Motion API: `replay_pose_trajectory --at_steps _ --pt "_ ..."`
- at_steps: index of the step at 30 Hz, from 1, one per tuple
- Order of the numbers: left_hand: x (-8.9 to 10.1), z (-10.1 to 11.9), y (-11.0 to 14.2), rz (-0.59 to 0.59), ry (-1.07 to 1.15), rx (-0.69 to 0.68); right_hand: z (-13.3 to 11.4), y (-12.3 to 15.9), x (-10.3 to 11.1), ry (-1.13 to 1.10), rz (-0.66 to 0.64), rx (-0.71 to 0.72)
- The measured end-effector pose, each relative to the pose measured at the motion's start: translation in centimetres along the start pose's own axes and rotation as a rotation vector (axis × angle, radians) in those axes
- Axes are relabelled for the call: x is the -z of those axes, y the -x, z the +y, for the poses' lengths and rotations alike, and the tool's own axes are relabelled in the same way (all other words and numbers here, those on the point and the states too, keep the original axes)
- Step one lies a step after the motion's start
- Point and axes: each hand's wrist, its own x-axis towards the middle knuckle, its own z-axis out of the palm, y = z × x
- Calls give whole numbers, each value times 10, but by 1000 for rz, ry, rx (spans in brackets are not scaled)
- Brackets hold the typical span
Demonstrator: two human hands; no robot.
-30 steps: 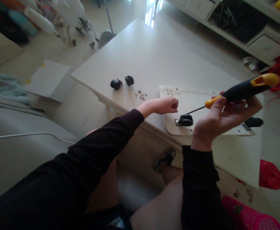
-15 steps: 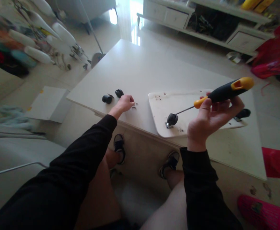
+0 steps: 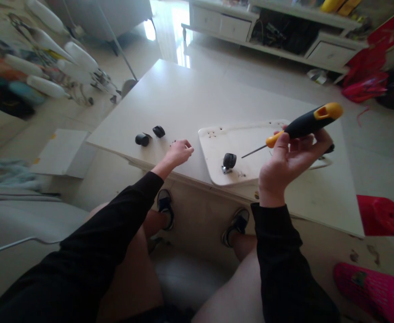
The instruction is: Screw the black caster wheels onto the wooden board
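Right hand (image 3: 279,168): grip clamped on the black-and-yellow screwdriver (image 3: 313,121), handle raised toward the far right. Shaft slopes down over the white panel (image 3: 251,139); in this view the tip sits just beside the upright caster (image 3: 229,160), with a small gap between.

Left hand (image 3: 179,153): low over the bench (image 3: 190,96), left of the panel, fingers curled. Cannot tell whether the fingertips meet or hold anything. Small dark screws (image 3: 173,142) show at its far edge.

Panel lies flat on the bench. The upright caster stands on a metal plate near its near-left corner; holes are visible at the far-left corner. Two loose casters (image 3: 151,135) lie on the bench, left of the left hand.

Containers: white cabinet (image 3: 331,54) beyond the bench, drawers shut; its open compartment (image 3: 286,38) holds dark items, too blurred to identify. White box (image 3: 57,152) on the floor at left; contents hidden.
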Motion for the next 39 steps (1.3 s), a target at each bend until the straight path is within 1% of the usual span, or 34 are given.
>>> replay_pose_trajectory --at_steps 2,4,6,8,9,10,13,15,18,21,24,26,28,30,34,36,39 --pt "-10 6 20 -114 157 57 0 1 6 -10 4 -8" --pt "-19 12 45 -236 359 128 0 3 11 -23 19 -22" --pt "-30 17 71 -292 558 211 0 6 16 -33 28 -50" --pt "-42 21 92 -369 780 236 1 9 19 -41 14 -87" --pt "-49 23 100 -379 867 232 0 11 20 -46 1 -106" --pt "-56 25 106 -362 938 229 0 12 21 -51 -14 -125" --pt "-73 31 114 -232 1069 246 -4 16 21 -46 -47 -176" --pt "-80 36 115 -198 1110 259 -6 18 19 -33 -57 -195" --pt "-83 42 116 -182 1133 276 -10 18 14 -36 -86 -204" --pt "-84 45 118 -148 1144 292 -12 18 7 -43 -102 -191" --pt "-84 45 117 -164 1138 299 -12 19 -2 -14 -104 -195" --pt "-81 42 113 -161 1120 301 -11 21 -8 -2 -106 -204" --pt "-73 39 104 -152 1109 297 -10 24 -15 -5 -105 -205" --pt "-61 34 90 -160 1107 287 -9 26 -21 -10 -107 -200" --pt "-36 24 63 -225 1066 284 -6 29 -29 -27 -121 -203" --pt "-27 20 54 -259 1050 281 -4 29 -32 -44 -127 -203" --pt "-17 14 49 -293 1023 258 -1 28 -34 -72 -140 -213"
